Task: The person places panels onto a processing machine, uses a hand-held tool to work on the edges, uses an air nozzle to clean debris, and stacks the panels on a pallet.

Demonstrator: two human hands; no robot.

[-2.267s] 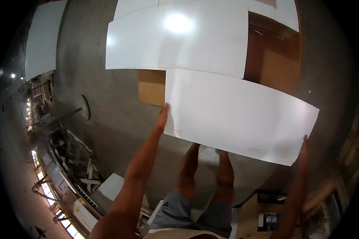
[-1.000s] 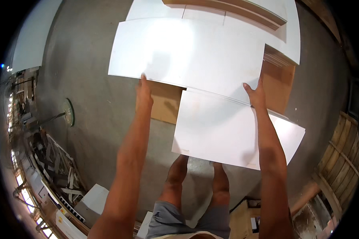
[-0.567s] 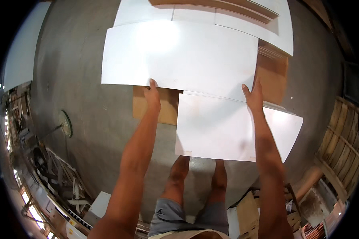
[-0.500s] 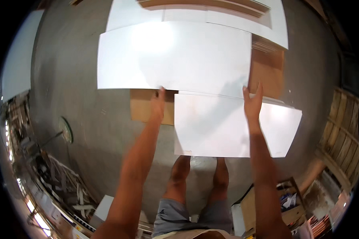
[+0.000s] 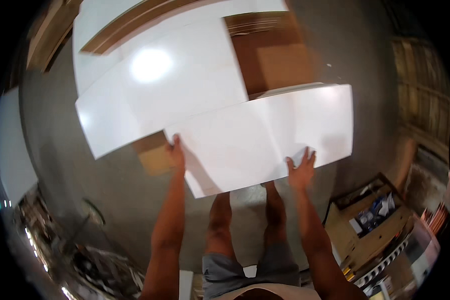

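Observation:
A white rectangular panel [image 5: 235, 145] lies nearest me, slightly slanted. At its left end, my left hand [image 5: 177, 154] is closed on the edge, with some fingers hidden. Over the near edge, toward the right, my right hand [image 5: 301, 170] rests with fingers spread on the white surface. A second, larger white panel [image 5: 185, 85] lies beyond, meeting the near panel along its far edge. Brown board surface [image 5: 280, 60] shows to the right of the larger panel, and a brown piece [image 5: 154, 156] sticks out under its near side.
Long brown strips [image 5: 130, 25] lie on white board farther away. Wooden slats [image 5: 420, 85] stand at the right. An open box with small items [image 5: 375, 212] sits at lower right. A round green-rimmed object [image 5: 93, 212] and clutter are at lower left, on the grey floor [image 5: 120, 200].
The view has swung to the right. My left hand has gone from the larger panel's near edge to the near panel's left end. My right hand has come back toward the near panel's front edge.

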